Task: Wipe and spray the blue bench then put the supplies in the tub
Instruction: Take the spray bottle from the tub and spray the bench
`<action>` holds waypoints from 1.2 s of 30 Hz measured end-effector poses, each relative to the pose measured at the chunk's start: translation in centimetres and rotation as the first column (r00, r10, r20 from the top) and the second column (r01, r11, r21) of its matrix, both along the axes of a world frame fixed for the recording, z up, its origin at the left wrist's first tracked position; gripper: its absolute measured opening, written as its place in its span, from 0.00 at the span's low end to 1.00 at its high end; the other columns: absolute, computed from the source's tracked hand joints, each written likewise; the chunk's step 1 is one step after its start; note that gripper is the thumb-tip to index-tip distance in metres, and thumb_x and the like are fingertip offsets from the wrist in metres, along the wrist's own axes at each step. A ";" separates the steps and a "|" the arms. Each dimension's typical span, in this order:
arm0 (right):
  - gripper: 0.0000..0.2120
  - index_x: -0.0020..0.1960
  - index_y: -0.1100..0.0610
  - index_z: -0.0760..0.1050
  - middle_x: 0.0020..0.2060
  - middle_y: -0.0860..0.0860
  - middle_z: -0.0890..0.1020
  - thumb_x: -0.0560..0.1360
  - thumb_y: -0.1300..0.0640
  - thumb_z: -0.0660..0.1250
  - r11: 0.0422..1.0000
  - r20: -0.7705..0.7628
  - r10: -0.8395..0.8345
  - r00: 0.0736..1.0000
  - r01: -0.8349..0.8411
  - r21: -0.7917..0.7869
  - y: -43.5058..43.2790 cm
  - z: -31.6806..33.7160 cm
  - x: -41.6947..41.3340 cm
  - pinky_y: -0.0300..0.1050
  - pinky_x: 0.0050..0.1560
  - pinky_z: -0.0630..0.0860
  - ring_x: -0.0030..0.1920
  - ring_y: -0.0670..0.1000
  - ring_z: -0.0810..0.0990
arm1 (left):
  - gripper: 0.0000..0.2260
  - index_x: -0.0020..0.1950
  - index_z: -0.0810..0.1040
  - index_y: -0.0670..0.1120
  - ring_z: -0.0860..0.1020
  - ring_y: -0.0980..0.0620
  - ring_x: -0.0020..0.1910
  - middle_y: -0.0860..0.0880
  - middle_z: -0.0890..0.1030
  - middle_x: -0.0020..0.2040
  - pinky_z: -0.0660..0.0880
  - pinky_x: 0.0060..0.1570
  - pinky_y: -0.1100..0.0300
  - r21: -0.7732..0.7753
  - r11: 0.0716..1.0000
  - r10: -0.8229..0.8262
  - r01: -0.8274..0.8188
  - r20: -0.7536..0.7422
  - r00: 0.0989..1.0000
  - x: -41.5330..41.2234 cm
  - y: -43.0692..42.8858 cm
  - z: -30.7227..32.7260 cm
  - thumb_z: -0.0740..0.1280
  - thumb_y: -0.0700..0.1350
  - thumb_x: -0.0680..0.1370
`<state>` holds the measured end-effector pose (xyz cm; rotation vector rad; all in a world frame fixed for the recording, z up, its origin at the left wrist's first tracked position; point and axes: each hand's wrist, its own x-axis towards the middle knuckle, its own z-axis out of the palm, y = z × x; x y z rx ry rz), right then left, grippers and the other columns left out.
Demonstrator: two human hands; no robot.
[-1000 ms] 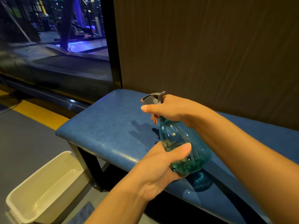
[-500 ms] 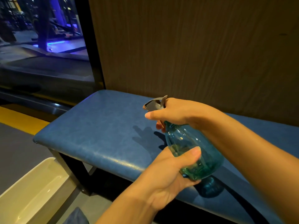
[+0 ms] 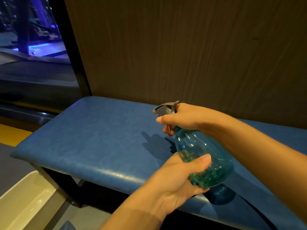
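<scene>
You hold the spray bottle (image 3: pixel 204 156) over the blue bench (image 3: pixel 99 138).
Your right hand (image 3: pixel 184 117) grips its top; your left hand (image 3: pixel 179 178) grips its bottom; the tub (image 3: pixel 25 201) sits at 8 o'clock.

No text, label, brand, number or sign can be read anywhere: the spray bottle (image 3: pixel 204 156), the blue surface (image 3: pixel 103 138) and the tub (image 3: pixel 25 200) all look plain.
</scene>
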<state>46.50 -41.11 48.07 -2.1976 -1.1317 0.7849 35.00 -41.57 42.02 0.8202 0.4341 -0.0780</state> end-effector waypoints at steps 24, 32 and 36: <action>0.14 0.59 0.49 0.75 0.36 0.51 0.80 0.74 0.49 0.67 0.981 -0.040 -0.180 0.983 0.183 0.064 -6.2 -2.3 3.5 0.46 0.47 0.74 0.37 0.49 0.77 | 0.18 0.64 0.76 0.43 0.79 0.42 0.61 0.42 0.82 0.60 0.76 0.58 0.44 -0.051 0.958 -0.283 0.283 0.010 0.959 3.6 -3.1 -1.5 0.66 0.33 0.74; 0.19 0.47 0.62 0.79 0.45 0.58 0.85 0.72 0.45 0.68 0.993 -0.013 -0.120 0.993 0.120 0.011 -7.4 -1.0 3.5 0.57 0.61 0.76 0.51 0.57 0.83 | 0.17 0.63 0.77 0.45 0.78 0.42 0.62 0.44 0.82 0.61 0.75 0.60 0.44 -0.039 0.947 -0.317 0.319 0.035 0.948 3.1 -3.6 -1.2 0.66 0.34 0.75; 0.19 0.57 0.55 0.77 0.41 0.52 0.83 0.71 0.46 0.69 0.984 0.007 -0.178 0.984 0.178 -0.030 -8.7 -1.8 3.2 0.55 0.56 0.77 0.41 0.52 0.81 | 0.18 0.64 0.76 0.45 0.79 0.42 0.61 0.44 0.82 0.60 0.74 0.59 0.41 -0.085 0.931 -0.353 0.354 0.031 0.935 2.5 -5.2 -1.1 0.65 0.33 0.75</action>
